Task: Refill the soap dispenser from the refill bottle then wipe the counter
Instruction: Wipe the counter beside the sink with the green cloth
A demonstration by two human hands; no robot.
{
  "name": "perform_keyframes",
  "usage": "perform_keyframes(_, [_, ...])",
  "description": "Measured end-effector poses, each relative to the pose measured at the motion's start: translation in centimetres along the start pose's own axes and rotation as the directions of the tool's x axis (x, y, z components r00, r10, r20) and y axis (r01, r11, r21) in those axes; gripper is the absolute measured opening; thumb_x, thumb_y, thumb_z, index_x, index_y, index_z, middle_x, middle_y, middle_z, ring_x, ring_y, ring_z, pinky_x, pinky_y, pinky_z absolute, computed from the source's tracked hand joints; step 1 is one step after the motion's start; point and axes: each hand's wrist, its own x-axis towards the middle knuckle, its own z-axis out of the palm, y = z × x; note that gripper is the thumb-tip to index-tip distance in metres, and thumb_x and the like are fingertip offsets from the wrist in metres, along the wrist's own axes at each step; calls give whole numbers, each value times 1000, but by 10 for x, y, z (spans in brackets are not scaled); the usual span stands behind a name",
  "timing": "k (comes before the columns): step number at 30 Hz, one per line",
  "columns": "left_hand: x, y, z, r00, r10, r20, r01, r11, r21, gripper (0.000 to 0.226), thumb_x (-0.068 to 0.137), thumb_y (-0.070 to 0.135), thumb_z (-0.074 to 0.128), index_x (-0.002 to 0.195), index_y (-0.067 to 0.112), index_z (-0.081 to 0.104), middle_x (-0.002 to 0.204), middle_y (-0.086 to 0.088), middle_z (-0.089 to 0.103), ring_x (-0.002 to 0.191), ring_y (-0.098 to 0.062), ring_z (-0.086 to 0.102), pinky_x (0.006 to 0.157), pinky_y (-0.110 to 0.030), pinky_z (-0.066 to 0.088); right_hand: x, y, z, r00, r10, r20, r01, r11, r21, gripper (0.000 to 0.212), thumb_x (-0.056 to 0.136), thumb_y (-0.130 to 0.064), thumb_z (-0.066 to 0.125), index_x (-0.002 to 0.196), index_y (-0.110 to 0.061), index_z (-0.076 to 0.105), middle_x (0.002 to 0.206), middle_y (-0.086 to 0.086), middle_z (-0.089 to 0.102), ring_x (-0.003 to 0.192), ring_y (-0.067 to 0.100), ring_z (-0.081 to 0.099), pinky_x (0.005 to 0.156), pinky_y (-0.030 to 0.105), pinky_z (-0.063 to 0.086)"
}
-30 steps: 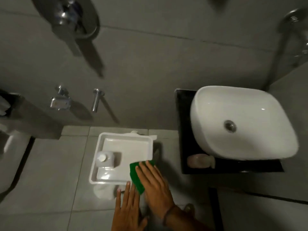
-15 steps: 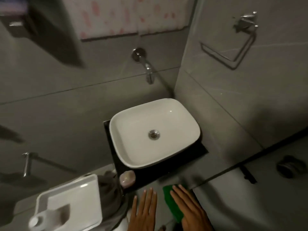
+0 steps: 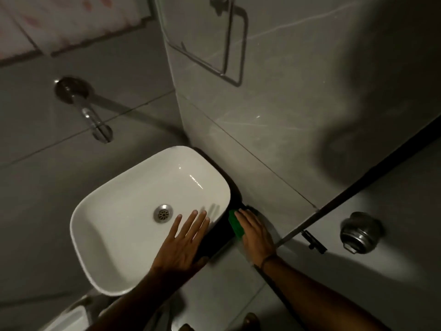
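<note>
My right hand (image 3: pixel 256 232) presses a green sponge cloth (image 3: pixel 235 225) flat against the dark counter (image 3: pixel 222 235), in the narrow strip between the white basin (image 3: pixel 124 223) and the side wall. My left hand (image 3: pixel 183 244) lies open with fingers spread over the basin's right rim, holding nothing. Neither the soap dispenser nor the refill bottle shows in this view.
A wall tap (image 3: pixel 95 120) sticks out above the basin. A metal towel ring (image 3: pixel 229 44) hangs on the right wall. A steel pot (image 3: pixel 360 232) stands on the floor at the right, past a dark threshold strip (image 3: pixel 358 194). A white tray corner (image 3: pixel 69 318) shows bottom left.
The view swung right from the white tray to the basin. My right hand carried the green cloth from the tray up to the counter beside the basin; my left hand moved over the basin rim.
</note>
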Motion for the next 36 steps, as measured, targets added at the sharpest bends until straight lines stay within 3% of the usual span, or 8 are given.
perform_keyframes(5, [14,-23,25,971,218,-94,-203,968,144,72,106,50,46,159,2,44,166,-17,46,152,-36,46,120,-59,34,12,6,30,988,48,147,-21,983,-181,66,95,-1,40,159,-15,33,168,9,26,157,34,16,126,51,19])
perform_keyframes(7, [18,-28,32,956,270,-113,-253,956,148,73,105,50,46,159,2,42,166,-17,45,151,-35,48,120,-58,32,5,4,35,991,49,122,-16,966,-259,63,93,-10,33,154,-13,42,163,12,37,153,39,28,121,57,28])
perform_keyframes(9, [18,-33,39,948,295,-119,-285,954,93,75,108,52,45,165,5,30,171,-16,36,157,-33,39,124,-58,30,1,4,43,997,39,65,-19,962,-271,61,92,-16,29,150,-12,50,158,13,46,148,39,38,116,58,37])
perform_keyframes(16, [19,-44,48,955,291,-57,-295,951,-89,78,111,59,28,171,16,4,181,-5,10,167,-23,10,131,-51,14,23,-15,61,994,103,23,-96,973,-208,49,99,-17,43,146,-9,54,158,15,44,151,40,31,120,62,26])
perform_keyframes(20, [14,-45,43,955,296,0,-293,945,-143,80,109,59,31,171,19,-2,181,-3,7,167,-21,8,130,-50,15,-9,-25,87,994,-93,54,102,974,-201,52,92,-11,47,143,-15,54,156,10,47,153,36,30,122,58,26])
perform_keyframes(25, [-1,-54,31,942,332,38,-322,933,-163,78,110,58,30,171,17,4,181,-2,6,167,-21,7,130,-48,14,-46,-14,90,986,-124,108,144,969,-200,71,90,-10,37,160,-20,28,168,4,25,157,34,15,126,54,18])
perform_keyframes(31, [-8,-52,15,942,330,52,-320,936,-144,73,107,50,35,166,9,23,176,-9,21,163,-31,21,127,-50,20,-8,-35,77,994,38,106,-24,991,-128,57,101,-10,36,158,-15,34,168,8,24,159,32,6,127,54,6])
perform_keyframes(36, [-19,-58,12,940,321,112,-300,939,-167,73,107,49,32,169,17,11,179,-3,7,166,-24,7,132,-48,11,-58,-73,119,960,-229,161,252,958,-139,66,91,-15,53,156,-19,37,164,4,35,157,32,17,127,53,14])
